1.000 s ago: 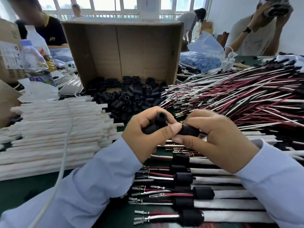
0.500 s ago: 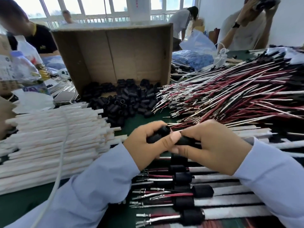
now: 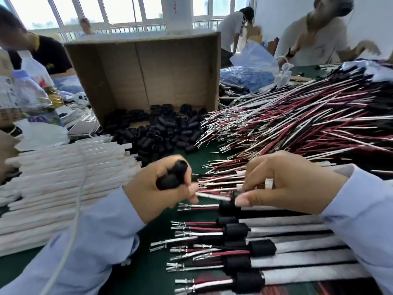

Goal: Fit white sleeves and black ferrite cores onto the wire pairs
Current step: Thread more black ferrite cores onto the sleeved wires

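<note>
My left hand (image 3: 157,188) grips two black ferrite cores (image 3: 174,173) in its curled fingers, and its fingertips pinch the end of a white wire (image 3: 212,195). My right hand (image 3: 282,184) pinches the same wire pair further along, next to a small black core (image 3: 232,198). Just below lies a row of finished pairs (image 3: 234,252), each with a black core and a white sleeve. Loose white sleeves (image 3: 63,182) are stacked on the left. Loose cores (image 3: 161,133) spill from a cardboard box (image 3: 148,67). Red and white wire pairs (image 3: 297,128) are heaped on the right.
The table top is dark green (image 3: 148,271). A white cable (image 3: 76,188) hangs across the sleeve stack. Plastic bottles (image 3: 32,94) stand at the far left, a blue bag (image 3: 246,75) lies behind the wires, and several people sit or stand around the table.
My hands have come apart. The right hand has let go of the core it pressed against the left and now pinches a wire pair; the left keeps its cores.
</note>
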Demonstrator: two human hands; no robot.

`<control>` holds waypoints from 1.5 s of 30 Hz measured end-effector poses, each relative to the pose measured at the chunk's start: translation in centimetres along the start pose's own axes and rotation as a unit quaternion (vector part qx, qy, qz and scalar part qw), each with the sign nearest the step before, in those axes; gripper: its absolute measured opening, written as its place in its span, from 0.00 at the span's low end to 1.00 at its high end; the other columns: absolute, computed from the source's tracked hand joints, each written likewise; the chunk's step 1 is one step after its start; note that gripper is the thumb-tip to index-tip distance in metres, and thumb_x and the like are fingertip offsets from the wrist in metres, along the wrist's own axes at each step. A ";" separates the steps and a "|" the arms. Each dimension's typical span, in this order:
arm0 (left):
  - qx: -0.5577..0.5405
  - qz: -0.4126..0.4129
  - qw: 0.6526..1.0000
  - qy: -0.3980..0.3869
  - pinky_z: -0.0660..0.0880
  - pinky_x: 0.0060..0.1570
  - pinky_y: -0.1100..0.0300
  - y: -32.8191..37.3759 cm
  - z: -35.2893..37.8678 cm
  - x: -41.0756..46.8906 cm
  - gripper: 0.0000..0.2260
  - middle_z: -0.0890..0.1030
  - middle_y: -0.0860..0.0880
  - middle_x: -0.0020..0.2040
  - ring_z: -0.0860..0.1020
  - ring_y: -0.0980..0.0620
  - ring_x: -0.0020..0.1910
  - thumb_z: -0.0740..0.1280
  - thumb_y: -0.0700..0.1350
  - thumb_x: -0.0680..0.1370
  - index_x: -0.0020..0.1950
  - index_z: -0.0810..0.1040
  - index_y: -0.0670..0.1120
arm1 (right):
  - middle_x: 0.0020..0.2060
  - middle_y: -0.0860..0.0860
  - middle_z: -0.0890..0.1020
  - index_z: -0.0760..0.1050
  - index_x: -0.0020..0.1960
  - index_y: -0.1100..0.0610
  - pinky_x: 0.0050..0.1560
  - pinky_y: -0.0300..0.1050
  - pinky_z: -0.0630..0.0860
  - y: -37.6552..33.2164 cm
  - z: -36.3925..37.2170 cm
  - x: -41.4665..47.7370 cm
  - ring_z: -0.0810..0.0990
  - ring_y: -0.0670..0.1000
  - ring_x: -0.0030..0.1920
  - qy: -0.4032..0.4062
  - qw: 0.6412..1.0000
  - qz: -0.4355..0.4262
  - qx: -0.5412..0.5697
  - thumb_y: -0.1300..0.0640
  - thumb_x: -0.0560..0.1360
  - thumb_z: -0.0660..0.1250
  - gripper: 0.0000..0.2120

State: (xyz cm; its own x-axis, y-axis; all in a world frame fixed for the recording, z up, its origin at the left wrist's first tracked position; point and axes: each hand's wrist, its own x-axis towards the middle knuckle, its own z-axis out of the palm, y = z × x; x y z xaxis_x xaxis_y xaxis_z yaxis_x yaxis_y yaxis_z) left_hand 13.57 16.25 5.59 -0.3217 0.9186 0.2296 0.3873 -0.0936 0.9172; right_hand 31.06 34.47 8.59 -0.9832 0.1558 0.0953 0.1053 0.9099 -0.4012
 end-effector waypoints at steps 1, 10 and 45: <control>0.060 0.007 0.998 -0.036 0.75 0.33 0.62 -0.3 0.0 -0.4 0.09 0.80 0.47 0.33 0.82 0.48 0.36 0.74 0.43 0.72 0.39 0.73 0.47 | 0.35 0.50 0.79 0.82 0.39 0.54 0.42 0.52 0.77 0.3 0.0 0.0 0.78 0.50 0.37 -0.017 1.000 0.020 0.006 0.27 0.65 0.57 0.32; 0.087 -0.082 0.993 0.012 0.65 0.25 0.66 -0.6 -0.5 -0.6 0.12 0.71 0.49 0.28 0.69 0.55 0.24 0.67 0.58 0.69 0.40 0.81 0.50 | 0.37 0.41 0.77 0.68 0.38 0.44 0.41 0.39 0.71 1.9 -0.3 -0.6 0.71 0.40 0.36 -0.097 0.958 0.151 -0.225 0.43 0.69 0.71 0.12; -0.354 -0.241 0.901 0.067 0.60 0.15 0.73 -0.2 2.0 1.2 0.14 0.83 0.50 0.36 0.65 0.61 0.19 0.69 0.52 0.64 0.46 0.82 0.47 | 0.32 0.44 0.73 0.82 0.56 0.55 0.30 0.43 0.74 -1.4 2.1 -0.7 0.71 0.44 0.30 0.256 0.957 -0.118 -0.068 0.50 0.77 0.60 0.16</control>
State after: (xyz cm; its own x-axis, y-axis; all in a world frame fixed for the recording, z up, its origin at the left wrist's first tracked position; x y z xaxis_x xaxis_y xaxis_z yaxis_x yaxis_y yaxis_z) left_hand 14.84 18.14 5.01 -0.4251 0.8679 -0.2570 -0.4582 0.0385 0.8880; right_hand 31.34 32.29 7.16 -0.7838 0.0755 0.6164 -0.0579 0.9794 -0.1935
